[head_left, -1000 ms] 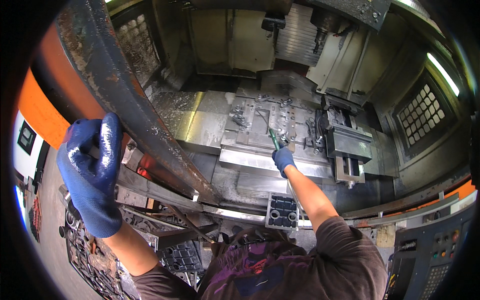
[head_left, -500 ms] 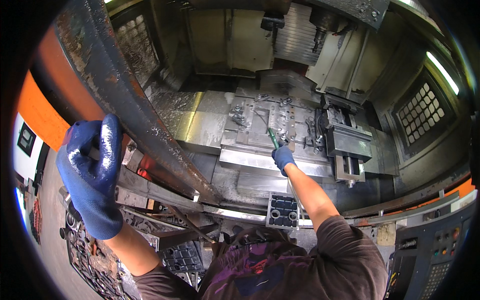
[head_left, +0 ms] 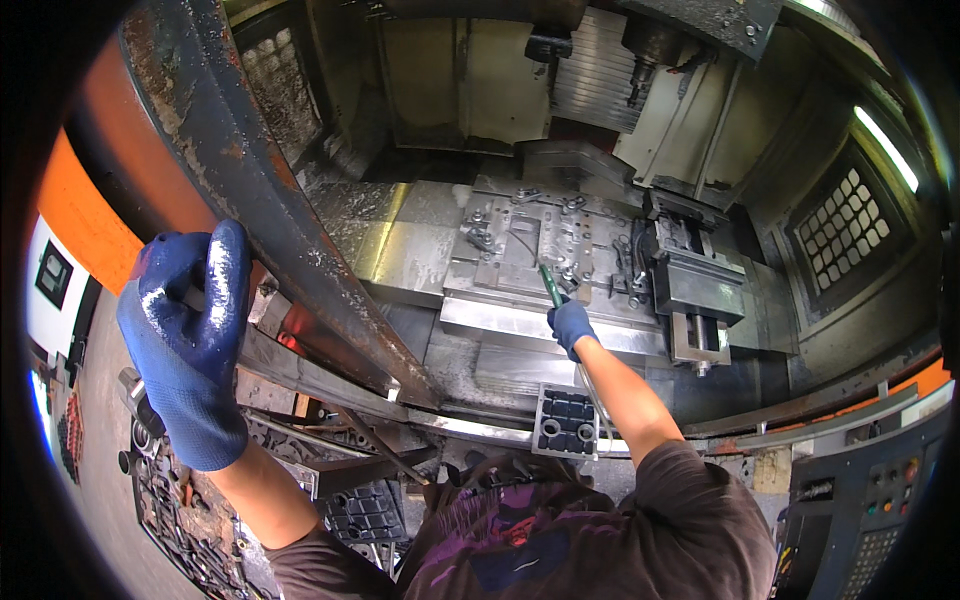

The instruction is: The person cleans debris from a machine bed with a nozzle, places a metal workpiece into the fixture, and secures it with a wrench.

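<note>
My right hand [head_left: 571,324], in a blue coated glove, reaches into the machine and is closed around a green air blow gun [head_left: 549,285]. A thin nozzle points from it toward the steel fixture plate [head_left: 520,276], and a pale hose [head_left: 592,396] trails back below my forearm. Bolts and clamps [head_left: 575,204] sit on the plate. At the left, my gloved left hand [head_left: 190,345] is raised beside the rusty door frame [head_left: 275,190]. Its fingers are curled; whether they grip anything is hidden.
Right of the plate stands a machine vise [head_left: 697,285]. The spindle [head_left: 643,75] hangs above at the back. A black tray with round holes [head_left: 565,421] sits at the front sill. Tools cover a bench [head_left: 195,520] at lower left; a control panel [head_left: 880,500] is at lower right.
The blow gun and my right hand have shifted slightly right and down, still over the plate's near side. My left hand stays curled beside the frame, with only a small shift in view.
</note>
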Tool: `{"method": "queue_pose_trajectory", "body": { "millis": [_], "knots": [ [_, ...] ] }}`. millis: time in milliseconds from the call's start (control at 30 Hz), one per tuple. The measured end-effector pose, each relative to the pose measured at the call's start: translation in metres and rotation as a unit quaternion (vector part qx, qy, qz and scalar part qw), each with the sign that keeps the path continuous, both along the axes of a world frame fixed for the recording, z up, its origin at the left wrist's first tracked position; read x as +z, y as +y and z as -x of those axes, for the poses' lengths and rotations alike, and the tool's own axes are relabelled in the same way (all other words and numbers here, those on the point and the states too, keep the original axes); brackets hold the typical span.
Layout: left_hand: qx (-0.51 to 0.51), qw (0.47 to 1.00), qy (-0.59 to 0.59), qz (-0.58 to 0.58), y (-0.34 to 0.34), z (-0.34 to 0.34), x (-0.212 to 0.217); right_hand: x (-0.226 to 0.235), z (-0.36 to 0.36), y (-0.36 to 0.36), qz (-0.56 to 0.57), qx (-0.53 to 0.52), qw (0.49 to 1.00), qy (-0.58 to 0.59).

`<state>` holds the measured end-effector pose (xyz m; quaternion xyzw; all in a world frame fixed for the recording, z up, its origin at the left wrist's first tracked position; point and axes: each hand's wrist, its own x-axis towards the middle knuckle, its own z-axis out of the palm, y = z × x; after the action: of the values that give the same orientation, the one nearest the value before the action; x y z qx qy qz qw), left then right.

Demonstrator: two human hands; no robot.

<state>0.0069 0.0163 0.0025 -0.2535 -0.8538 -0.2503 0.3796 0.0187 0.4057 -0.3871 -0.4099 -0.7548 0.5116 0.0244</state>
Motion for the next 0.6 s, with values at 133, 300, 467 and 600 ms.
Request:
{"method": "queue_pose_trajectory", "body": {
  "millis": [133, 300, 467, 600],
  "knots": [
    [0.002, 1.0, 0.011, 0.012, -0.001, 0.0, 0.001, 0.004, -0.024, -0.007, 0.115, -0.01, 0.993, 0.039],
    [0.009, 1.0, 0.026, 0.002, -0.002, 0.003, -0.003, 0.013, -0.049, -0.013, 0.117, 0.011, 0.993, 0.034],
    [0.007, 1.0, 0.024, 0.006, -0.004, 0.004, -0.005, 0.006, -0.071, -0.013, 0.107, 0.015, 0.994, 0.027],
    [-0.001, 0.999, 0.041, 0.012, -0.005, 0.006, -0.006, 0.01, -0.081, -0.014, 0.108, 0.016, 0.994, 0.021]
  ]
}}
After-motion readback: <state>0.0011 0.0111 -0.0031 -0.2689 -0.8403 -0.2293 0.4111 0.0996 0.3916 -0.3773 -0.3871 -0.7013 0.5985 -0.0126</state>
